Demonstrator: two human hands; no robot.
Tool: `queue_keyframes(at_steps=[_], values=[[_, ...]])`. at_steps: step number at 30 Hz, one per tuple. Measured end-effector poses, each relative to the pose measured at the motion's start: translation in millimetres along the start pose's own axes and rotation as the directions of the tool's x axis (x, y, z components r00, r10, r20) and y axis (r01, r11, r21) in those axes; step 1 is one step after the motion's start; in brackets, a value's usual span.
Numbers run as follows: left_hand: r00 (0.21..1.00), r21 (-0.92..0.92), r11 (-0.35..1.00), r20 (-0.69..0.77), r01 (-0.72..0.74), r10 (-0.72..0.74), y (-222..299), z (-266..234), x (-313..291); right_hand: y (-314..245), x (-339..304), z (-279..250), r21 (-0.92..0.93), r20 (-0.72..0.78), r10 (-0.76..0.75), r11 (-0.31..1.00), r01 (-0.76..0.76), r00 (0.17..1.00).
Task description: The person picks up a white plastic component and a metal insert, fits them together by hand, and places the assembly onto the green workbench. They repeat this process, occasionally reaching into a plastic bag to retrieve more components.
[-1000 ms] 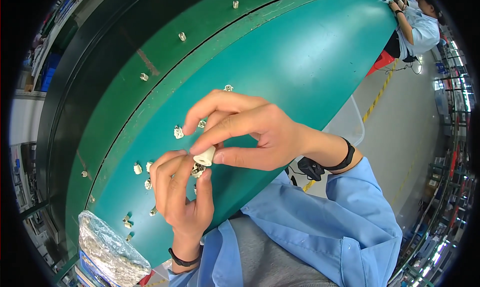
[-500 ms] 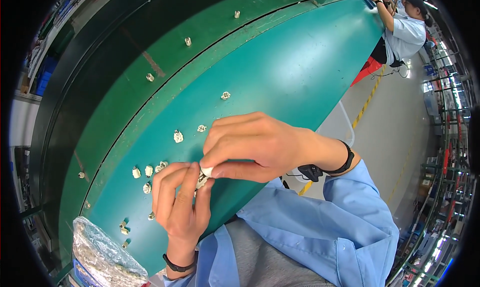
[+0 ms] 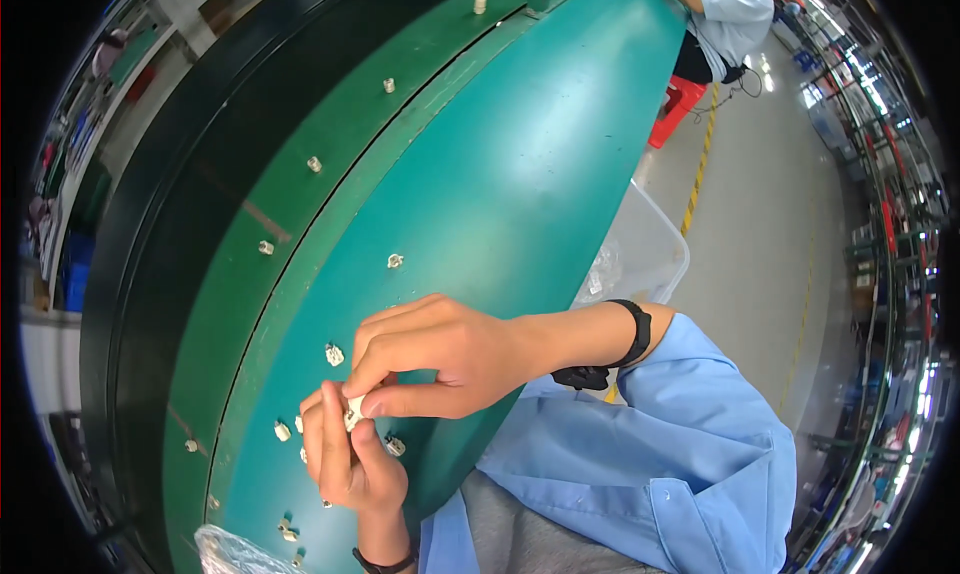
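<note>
Both hands meet over the green tabletop at lower left, around a small cream plastic part [image 3: 354,412]. My right hand [image 3: 440,359] comes in from the right and pinches it between thumb and fingers. From below, my left hand [image 3: 350,464] is closed against the same part with thumb and fingertips. The fingers cover much of it, so its full shape is hidden. Close beside the hands, a similar small part [image 3: 395,444] lies on the table. Another cream part [image 3: 334,354] rests just beyond my fingers, and one more [image 3: 395,261] farther up.
Several similar parts lie left of my hands; others stand in a spaced row on the green strip [image 3: 290,219] beyond the table seam. A clear plastic bag [image 3: 235,554] is at the lower left. A clear bin [image 3: 640,239] and a red stool [image 3: 677,109] stand right; a co-worker [image 3: 735,14] is far off.
The view has swung, so the table, bag and loose parts appear lower. Both hands stay together on the small part. A loose part now shows beside them; whether it was hidden before, I cannot tell.
</note>
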State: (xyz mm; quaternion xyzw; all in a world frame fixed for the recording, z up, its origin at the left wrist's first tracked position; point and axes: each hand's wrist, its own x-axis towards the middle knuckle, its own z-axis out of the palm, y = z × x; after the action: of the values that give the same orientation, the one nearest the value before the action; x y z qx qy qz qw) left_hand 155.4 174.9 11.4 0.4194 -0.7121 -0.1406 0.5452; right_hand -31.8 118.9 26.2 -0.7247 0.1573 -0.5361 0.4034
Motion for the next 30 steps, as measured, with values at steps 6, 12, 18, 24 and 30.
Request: queue_keyframes(at_steps=[6, 12, 18, 24, 30], values=[[0.981, 0.040, 0.993, 0.155, 0.115, -0.120, 16, 1, 10, -1, -6, -16, -0.202, -0.012, -0.120, 0.973, 0.115, 0.993], [0.971, 0.017, 0.999, 0.235, -0.035, 0.030, 19, 11, 25, -6, -9, -37, -0.091, 0.003, -0.062, 0.994, 0.062, 0.998], [0.972, -0.041, 0.998, 0.231, -0.044, 0.052, 14, 14, 27, -4, -8, -36, -0.090, 0.019, -0.095, 0.991, 0.096, 0.995], [0.960, -0.075, 0.986, 0.252, 0.148, -0.125, -1, 30, 33, 12, -9, -33, -0.207, -0.119, -0.011, 0.978, -0.014, 0.993], [0.903, -0.215, 0.893, 0.272, 0.395, -0.334, -21, 64, 52, 33, -3, -64, -0.191, -0.139, 0.247, 0.944, -0.270, 0.959]])
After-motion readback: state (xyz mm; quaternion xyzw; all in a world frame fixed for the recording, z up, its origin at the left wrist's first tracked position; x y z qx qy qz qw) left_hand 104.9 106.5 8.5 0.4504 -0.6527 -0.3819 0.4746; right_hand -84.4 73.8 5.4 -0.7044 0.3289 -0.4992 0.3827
